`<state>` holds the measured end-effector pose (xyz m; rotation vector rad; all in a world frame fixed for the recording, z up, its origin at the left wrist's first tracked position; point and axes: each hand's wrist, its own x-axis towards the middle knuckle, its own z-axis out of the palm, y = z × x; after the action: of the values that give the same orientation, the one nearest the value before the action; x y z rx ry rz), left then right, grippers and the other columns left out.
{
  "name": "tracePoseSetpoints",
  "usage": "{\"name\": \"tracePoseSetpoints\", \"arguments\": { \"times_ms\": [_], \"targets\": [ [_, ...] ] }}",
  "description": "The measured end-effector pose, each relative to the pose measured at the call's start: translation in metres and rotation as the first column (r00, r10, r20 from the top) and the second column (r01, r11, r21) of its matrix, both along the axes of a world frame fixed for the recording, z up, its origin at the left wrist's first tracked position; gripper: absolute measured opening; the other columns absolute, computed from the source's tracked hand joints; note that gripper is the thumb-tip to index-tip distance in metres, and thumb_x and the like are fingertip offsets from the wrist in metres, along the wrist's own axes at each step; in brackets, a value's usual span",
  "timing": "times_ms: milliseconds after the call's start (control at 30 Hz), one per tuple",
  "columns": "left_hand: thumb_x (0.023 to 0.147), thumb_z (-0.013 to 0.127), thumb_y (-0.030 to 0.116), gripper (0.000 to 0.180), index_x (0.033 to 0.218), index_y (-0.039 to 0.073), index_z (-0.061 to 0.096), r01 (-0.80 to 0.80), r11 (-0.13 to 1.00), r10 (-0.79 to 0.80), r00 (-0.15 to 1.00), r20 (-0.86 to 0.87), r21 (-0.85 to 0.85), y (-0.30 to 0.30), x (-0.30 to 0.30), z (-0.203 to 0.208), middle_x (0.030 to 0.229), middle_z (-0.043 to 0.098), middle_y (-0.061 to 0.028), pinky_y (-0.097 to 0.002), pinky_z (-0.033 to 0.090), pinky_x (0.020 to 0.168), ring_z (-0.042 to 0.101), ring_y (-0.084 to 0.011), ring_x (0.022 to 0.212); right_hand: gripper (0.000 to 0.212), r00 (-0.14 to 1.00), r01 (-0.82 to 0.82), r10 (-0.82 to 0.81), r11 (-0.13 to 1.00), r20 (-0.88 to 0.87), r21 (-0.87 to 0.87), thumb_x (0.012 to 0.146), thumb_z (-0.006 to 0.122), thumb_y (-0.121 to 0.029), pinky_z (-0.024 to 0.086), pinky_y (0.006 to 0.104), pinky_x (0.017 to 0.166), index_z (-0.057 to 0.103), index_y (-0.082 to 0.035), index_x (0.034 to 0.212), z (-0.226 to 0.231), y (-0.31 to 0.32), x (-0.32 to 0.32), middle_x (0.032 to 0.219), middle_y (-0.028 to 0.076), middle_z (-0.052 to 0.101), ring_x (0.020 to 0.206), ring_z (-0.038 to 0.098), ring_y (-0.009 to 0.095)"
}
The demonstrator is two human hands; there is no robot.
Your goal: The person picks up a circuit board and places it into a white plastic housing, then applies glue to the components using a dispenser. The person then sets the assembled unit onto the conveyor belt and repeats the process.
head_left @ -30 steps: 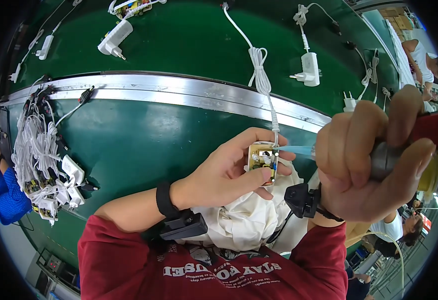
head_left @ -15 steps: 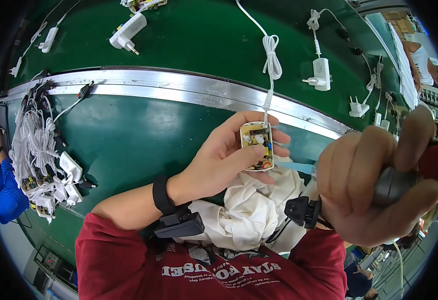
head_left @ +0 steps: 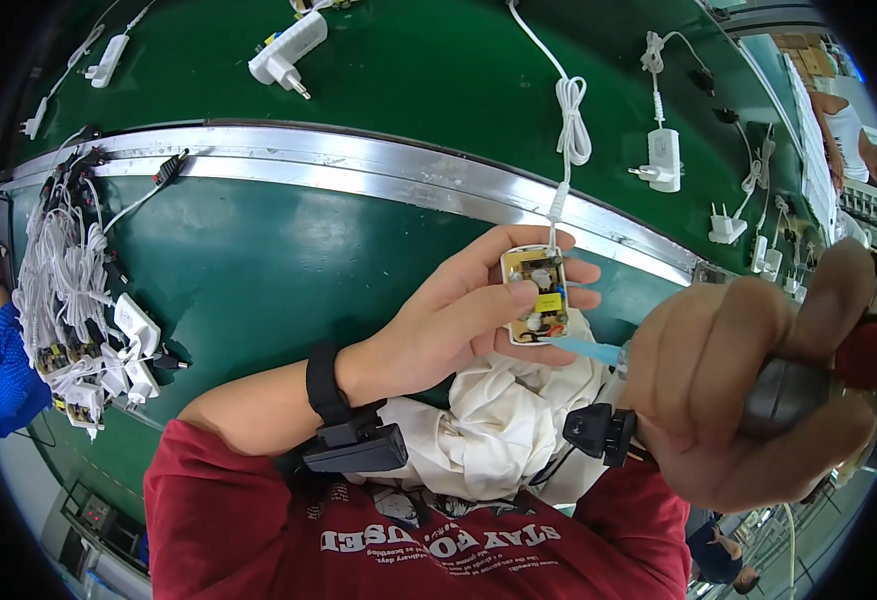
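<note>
My left hand (head_left: 459, 310) holds an opened power adapter (head_left: 536, 312), its thumb on the circuit board in the white half-shell. A white cable (head_left: 557, 205) runs from the adapter's far end to a tied coil (head_left: 574, 120) on the green surface beyond. My right hand (head_left: 729, 390), large and close to the camera, is closed around a dispensing tool (head_left: 784, 398) with a grey body and a red part. The tool's pale-blue tapered nozzle (head_left: 589, 349) points left, its tip at the adapter's near edge. Whether anything comes out of the nozzle is too small to tell.
A metal rail (head_left: 359, 165) separates my green bench from a far green belt bearing white adapters (head_left: 665, 160). Bundled cables and adapters (head_left: 69, 270) lie at the left. White cloth (head_left: 489, 420) is bunched near my lap. Other people are at both sides.
The adapters on the far belt have shifted right. My left hand has moved slightly right with the opened adapter, and the blue nozzle's tip now shows at the board's near edge.
</note>
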<state>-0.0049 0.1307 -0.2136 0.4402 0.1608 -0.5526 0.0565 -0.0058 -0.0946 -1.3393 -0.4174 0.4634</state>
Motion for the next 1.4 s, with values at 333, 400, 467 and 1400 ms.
{"name": "tracePoseSetpoints", "arguments": {
  "times_ms": [333, 400, 467, 1400],
  "targets": [
    [0.095, 0.046, 0.027, 0.058, 0.140, 0.002, 0.021, 0.032, 0.984, -0.044, 0.997, -0.063, -0.178, 0.002, 0.002, -0.001, 0.140, 0.036, -0.0190, -0.0447, 0.046, 0.097, 0.047, -0.0283, 0.124, 0.044, 0.998, 0.058, -0.058, 0.998, -0.012, 0.017, 0.094, 0.044, -0.049, 0.031, 0.0227, 0.036, 0.030, -0.010, 0.111, -0.009, -0.001, 0.001, 0.052, -0.001, 0.042, 0.036, 0.038, 0.008],
    [0.095, 0.046, 0.027, 0.058, 0.140, 0.002, 0.022, 0.030, 0.984, -0.042, 0.997, -0.062, -0.176, 0.002, 0.002, -0.002, 0.140, 0.036, -0.0189, -0.0446, 0.046, 0.097, 0.046, -0.0282, 0.124, 0.045, 0.997, 0.074, -0.073, 0.997, -0.013, 0.025, 0.094, 0.043, -0.049, 0.030, 0.0228, 0.036, 0.030, -0.009, 0.112, -0.012, -0.001, 0.001, 0.051, -0.001, 0.041, 0.036, 0.037, 0.008],
    [0.095, 0.047, 0.028, 0.058, 0.140, 0.002, 0.022, 0.028, 0.984, -0.039, 0.998, -0.059, -0.174, 0.002, 0.002, -0.002, 0.141, 0.036, -0.0187, -0.0444, 0.046, 0.097, 0.046, -0.0280, 0.125, 0.047, 0.996, 0.089, -0.089, 0.995, -0.012, 0.037, 0.095, 0.043, -0.048, 0.029, 0.0228, 0.036, 0.030, -0.008, 0.114, -0.014, -0.001, 0.002, 0.051, -0.001, 0.041, 0.036, 0.036, 0.008],
    [0.077, 0.060, 0.014, 0.022, 0.091, 0.002, 0.049, -0.558, -0.750, -0.501, 0.830, 0.244, 0.356, 0.084, 0.093, 0.025, 0.090, 0.057, -0.0133, -0.0352, 0.052, 0.063, 0.059, -0.0272, 0.086, 0.045, 0.972, 0.127, -0.134, 0.991, 0.191, 0.051, 0.097, 0.040, -0.046, 0.023, 0.0211, 0.037, 0.034, -0.003, 0.111, -0.014, 0.001, 0.008, 0.050, -0.003, 0.033, 0.038, 0.029, 0.005]
  ]
}}
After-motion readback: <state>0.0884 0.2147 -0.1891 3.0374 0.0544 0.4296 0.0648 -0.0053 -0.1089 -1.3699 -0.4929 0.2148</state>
